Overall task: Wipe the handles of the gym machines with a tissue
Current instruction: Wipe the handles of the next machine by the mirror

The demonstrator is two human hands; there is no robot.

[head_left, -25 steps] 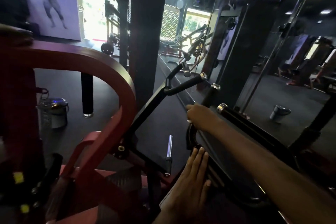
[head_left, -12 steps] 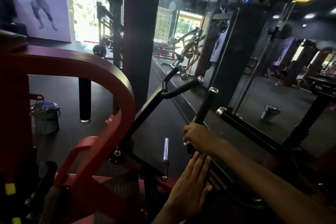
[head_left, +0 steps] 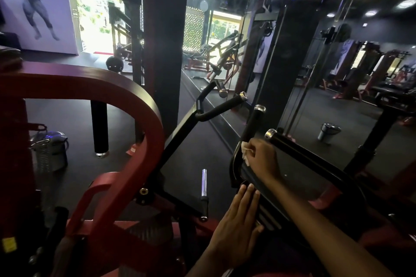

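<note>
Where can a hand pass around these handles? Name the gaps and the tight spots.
Open: between the curved handle and the upright handle, above the right hand gripping the tissue. Also between the chrome peg and the left hand. Tight: the wedge between upright handle and angled handle, beside the right hand.

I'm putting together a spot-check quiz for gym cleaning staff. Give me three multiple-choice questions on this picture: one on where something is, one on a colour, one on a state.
1. Where is the tissue?
A. On the floor
B. In the right hand, against the upright black handle
C. On the red frame

2. What colour is the big curved frame at left?
A. Red
B. Yellow
C. White

3. How is the left hand?
A. Clenched round a handle
B. Holding a bottle
C. Flat, fingers straight

Answers:
1 B: the right hand presses the tissue to the handle.
2 A: the frame is red.
3 C: the left hand lies open on the machine.
</note>
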